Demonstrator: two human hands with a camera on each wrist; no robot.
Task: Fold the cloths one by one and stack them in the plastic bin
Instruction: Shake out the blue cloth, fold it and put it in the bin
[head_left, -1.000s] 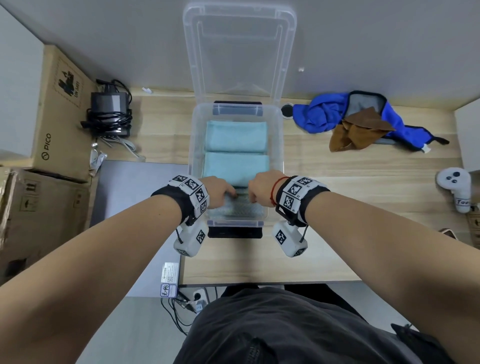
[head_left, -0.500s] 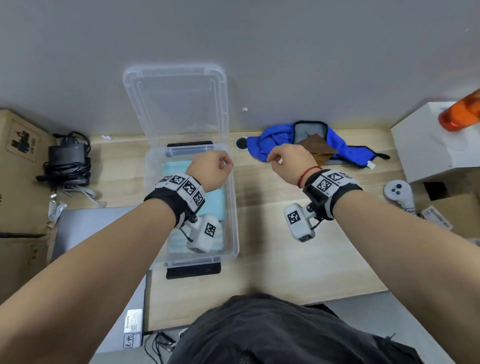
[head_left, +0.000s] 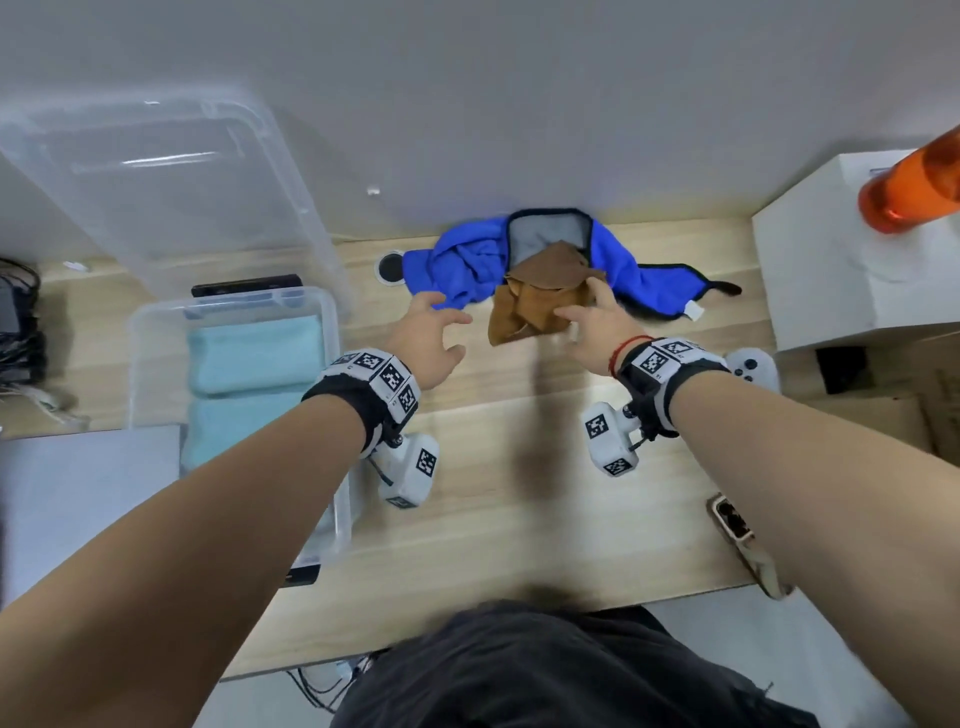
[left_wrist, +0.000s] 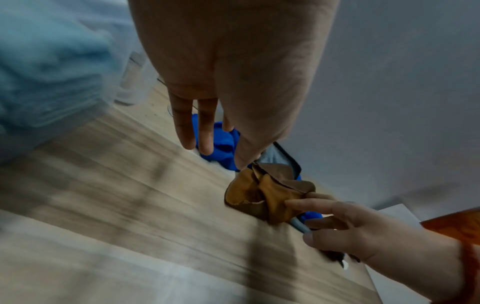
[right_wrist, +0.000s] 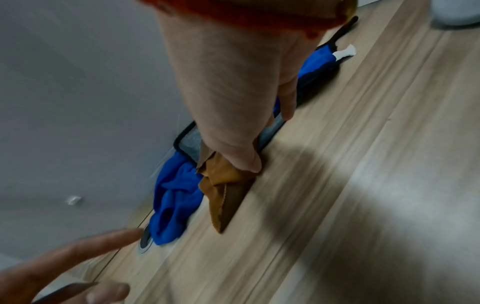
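1. Brown and crumpled, the brown cloth (head_left: 535, 304) lies on the wooden desk (head_left: 519, 467), partly on top of the blue cloth (head_left: 467, 265), which is bunched near the wall.
2. The right hand (head_left: 597, 327) is at the right edge of the brown cloth; in the left wrist view its thumb and fingers (left_wrist: 309, 204) close on the fabric, so it seems to pinch the cloth, though motion blur makes this not fully sure.
3. The left hand (head_left: 431, 338) is above the desk, just left of the brown cloth, with fingers spread and relaxed, and it holds nothing.
4. The clear plastic bin (head_left: 332, 322) stands at the left of the desk, and its lid (head_left: 171, 171) leans up against the wall behind it.
5. Inside the bin are two folded light blue cloths (head_left: 254, 358), one behind the other.
6. A white controller (head_left: 753, 366) lies on the desk beside the right wrist.
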